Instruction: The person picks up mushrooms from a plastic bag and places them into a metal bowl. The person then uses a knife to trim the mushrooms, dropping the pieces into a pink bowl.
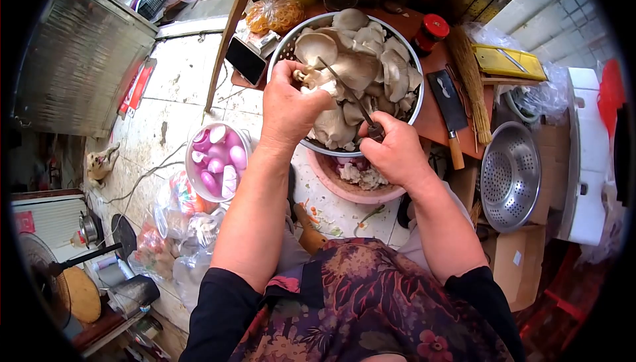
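A large metal colander [419,107] is heaped with grey-brown oyster mushrooms [354,67]. My left hand [291,105] is over its left side, fingers closed on an oyster mushroom [300,78], much of it hidden by the hand. From the right, my right hand [395,150] grips the dark handle of a narrow-bladed knife [350,90]. Its thin blade slants up and left across the heap, tip near the held mushroom. Below the colander, partly covered by it, a pink basin [371,196] holds pale mushroom scraps [363,176].
A white bucket [244,138] of peeled purple onions stands left. At right, a cleaver [448,101], straw brush [469,83] and red-lidded jar [432,32] lie around the brown table, beside an empty colander [510,176]. A phone [246,61] leans left; a cat [101,164] lies on the floor.
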The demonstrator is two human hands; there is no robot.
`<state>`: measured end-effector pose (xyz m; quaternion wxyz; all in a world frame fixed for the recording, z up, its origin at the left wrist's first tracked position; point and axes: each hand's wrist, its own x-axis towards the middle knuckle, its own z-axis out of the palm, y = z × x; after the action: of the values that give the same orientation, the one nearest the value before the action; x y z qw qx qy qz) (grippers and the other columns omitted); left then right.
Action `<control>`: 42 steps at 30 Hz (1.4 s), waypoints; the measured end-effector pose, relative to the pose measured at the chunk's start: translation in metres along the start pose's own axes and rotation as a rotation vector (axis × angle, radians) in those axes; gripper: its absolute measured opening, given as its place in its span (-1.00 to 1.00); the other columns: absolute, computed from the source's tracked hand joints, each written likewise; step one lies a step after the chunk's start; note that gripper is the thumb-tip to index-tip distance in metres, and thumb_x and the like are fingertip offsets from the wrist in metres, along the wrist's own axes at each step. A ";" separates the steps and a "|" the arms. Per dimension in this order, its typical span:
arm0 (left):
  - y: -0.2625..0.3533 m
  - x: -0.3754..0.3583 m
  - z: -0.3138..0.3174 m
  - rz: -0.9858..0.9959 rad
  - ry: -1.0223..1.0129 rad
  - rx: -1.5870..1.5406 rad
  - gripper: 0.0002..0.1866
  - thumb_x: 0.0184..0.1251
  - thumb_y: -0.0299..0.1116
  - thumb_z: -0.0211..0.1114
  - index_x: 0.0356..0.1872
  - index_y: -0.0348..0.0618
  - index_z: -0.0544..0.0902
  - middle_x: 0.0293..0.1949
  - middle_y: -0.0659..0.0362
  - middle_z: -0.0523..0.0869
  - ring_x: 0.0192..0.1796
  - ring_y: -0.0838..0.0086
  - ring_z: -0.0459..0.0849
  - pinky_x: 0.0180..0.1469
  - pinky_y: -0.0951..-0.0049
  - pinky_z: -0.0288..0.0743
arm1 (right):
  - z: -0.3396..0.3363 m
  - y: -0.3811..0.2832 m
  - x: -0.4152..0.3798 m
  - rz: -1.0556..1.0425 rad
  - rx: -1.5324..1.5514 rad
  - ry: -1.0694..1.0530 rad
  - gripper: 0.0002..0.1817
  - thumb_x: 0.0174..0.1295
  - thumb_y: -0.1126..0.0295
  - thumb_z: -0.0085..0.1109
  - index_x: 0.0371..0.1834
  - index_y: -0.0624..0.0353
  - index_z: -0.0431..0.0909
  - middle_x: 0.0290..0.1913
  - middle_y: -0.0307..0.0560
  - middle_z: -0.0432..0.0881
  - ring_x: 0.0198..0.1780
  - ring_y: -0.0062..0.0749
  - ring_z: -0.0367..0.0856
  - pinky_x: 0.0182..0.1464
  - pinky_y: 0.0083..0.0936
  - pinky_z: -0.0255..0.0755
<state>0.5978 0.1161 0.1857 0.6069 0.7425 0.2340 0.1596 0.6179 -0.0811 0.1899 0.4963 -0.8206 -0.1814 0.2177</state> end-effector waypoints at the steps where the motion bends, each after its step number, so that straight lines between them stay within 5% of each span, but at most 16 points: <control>1: -0.002 0.000 0.001 0.000 0.000 0.000 -0.52 -0.26 -0.43 0.39 -0.17 -0.31 0.52 -0.32 0.10 0.67 -0.28 0.48 0.63 -0.14 0.49 0.53 | 0.001 0.000 0.002 -0.008 -0.008 0.009 -0.76 -0.02 0.41 0.13 -0.29 0.31 0.57 -0.45 0.13 0.65 -0.40 -0.14 0.65 -0.25 -0.36 0.51; 8: -0.006 -0.002 0.006 0.116 -0.186 0.102 -0.51 -0.12 -0.58 0.37 -0.04 -0.29 0.50 -0.27 0.20 0.64 -0.26 0.59 0.61 -0.20 0.58 0.54 | 0.000 -0.006 0.009 0.019 0.067 0.014 -0.75 -0.04 0.40 0.13 -0.30 0.32 0.56 -0.48 0.09 0.63 -0.44 -0.24 0.62 -0.27 -0.40 0.48; 11: 0.001 0.001 0.003 -0.092 -0.097 -0.373 -0.55 -0.02 -0.61 0.22 -0.01 -0.31 0.42 -0.24 0.12 0.65 -0.30 0.46 0.67 -0.23 0.47 0.58 | -0.002 -0.001 0.005 -0.015 0.110 0.042 -0.77 -0.03 0.42 0.13 -0.31 0.31 0.55 -0.53 0.02 0.60 -0.50 -0.36 0.56 -0.34 -0.47 0.45; 16: 0.006 0.002 -0.003 -0.103 -0.057 -0.436 -0.53 -0.04 -0.57 0.29 -0.03 -0.33 0.38 -0.22 0.10 0.65 -0.31 0.55 0.63 -0.29 0.57 0.57 | -0.006 -0.001 0.001 0.110 0.122 0.057 -0.82 0.01 0.44 0.11 -0.32 0.29 0.55 -0.59 -0.06 0.59 -0.57 -0.47 0.51 -0.42 -0.50 0.41; 22: 0.004 -0.003 0.003 -0.024 -0.120 -0.217 -0.38 -0.09 -0.54 0.31 0.11 -0.33 0.33 -0.22 0.03 0.66 -0.24 0.46 0.65 -0.19 0.52 0.57 | -0.009 0.001 0.004 0.121 0.106 0.029 -0.81 0.01 0.43 0.11 -0.33 0.29 0.56 -0.53 0.00 0.61 -0.52 -0.39 0.57 -0.37 -0.45 0.46; 25: -0.004 -0.002 0.005 0.139 -0.173 0.150 -0.21 -0.15 -0.43 0.34 0.24 -0.32 0.24 -0.15 -0.10 0.68 -0.09 0.14 0.68 0.09 0.33 0.51 | -0.012 0.002 0.004 0.072 0.009 -0.025 -0.80 0.00 0.43 0.11 -0.32 0.30 0.56 -0.49 0.03 0.63 -0.46 -0.32 0.60 -0.32 -0.41 0.48; 36: -0.016 0.003 0.012 0.065 -0.096 0.094 -0.27 -0.17 -0.43 0.39 0.14 -0.26 0.28 -0.02 -0.17 0.62 0.06 0.07 0.64 0.15 0.30 0.47 | -0.007 0.001 0.004 0.058 0.093 0.119 -0.83 0.05 0.43 0.14 -0.32 0.28 0.55 -0.54 -0.06 0.58 -0.51 -0.47 0.52 -0.37 -0.49 0.43; 41: -0.024 0.008 0.012 0.114 -0.093 -0.025 -0.36 -0.22 -0.44 0.44 -0.04 -0.30 0.32 -0.18 -0.05 0.58 -0.10 0.22 0.62 0.07 0.36 0.48 | -0.012 -0.002 -0.004 0.143 0.076 0.067 -0.82 0.06 0.42 0.17 -0.29 0.27 0.56 -0.50 -0.07 0.62 -0.48 -0.50 0.54 -0.34 -0.50 0.45; 42: -0.019 0.006 0.013 0.148 -0.107 0.034 -0.43 -0.19 -0.61 0.34 -0.08 -0.22 0.28 -0.23 0.14 0.55 -0.18 0.51 0.53 -0.09 0.54 0.46 | -0.013 0.002 -0.005 0.119 0.073 0.062 -0.82 0.06 0.42 0.17 -0.29 0.27 0.56 -0.50 -0.07 0.62 -0.48 -0.50 0.54 -0.34 -0.50 0.45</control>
<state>0.6064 0.1119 0.1638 0.5924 0.7755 0.1485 0.1603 0.6207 -0.0939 0.1948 0.5175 -0.8175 -0.1089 0.2280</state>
